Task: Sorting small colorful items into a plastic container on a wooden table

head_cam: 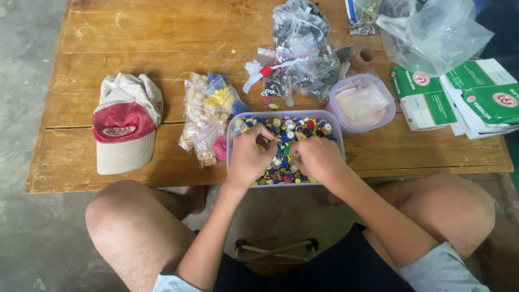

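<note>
Both my left hand [250,157] and right hand [319,157] dig into the buttons [294,130] in the tub [233,125]; fingers curled, pinching something perhaps, I cannot tell.

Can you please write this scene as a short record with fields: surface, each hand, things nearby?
surface: low wooden table
left hand: fingers curled, inside the clear rectangular tub, on the small mixed-colour buttons
right hand: inside the same tub, on the buttons
held items: cannot tell, fingers hide them
left of tub: small bags of sorted buttons, red and white cap
right of tub: round clear container, green and white boxes
behind tub: clear plastic bags
</note>
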